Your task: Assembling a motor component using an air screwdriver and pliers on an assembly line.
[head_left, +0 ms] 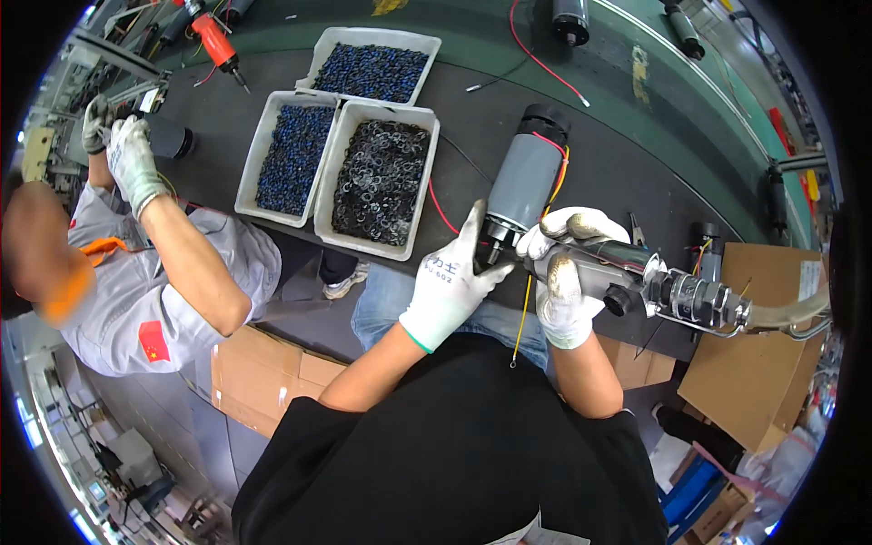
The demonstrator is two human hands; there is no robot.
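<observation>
A grey cylindrical motor [524, 180] with black ends lies tilted on the dark bench in front of me, its shaft end toward me. Red and yellow wires run along its right side. My left hand [451, 282], in a white glove, grips the motor's near end, index finger along its side and thumb below the shaft. My right hand [568, 277], also gloved, is wrapped round a metal air-powered tool [627, 277], its nose beside the motor's shaft. A clear hose [795, 309] leads off the tool's rear to the right. A yellow wire [522, 327] with a ring terminal hangs between my hands.
Left of the motor are white bins of blue-black small parts [372, 71] and rings [380, 177]. A red power screwdriver [215, 41] hangs near a gloved co-worker [173, 263]. Cardboard boxes [754, 345] stand at right; more motors [570, 20] sit on the green belt [627, 54].
</observation>
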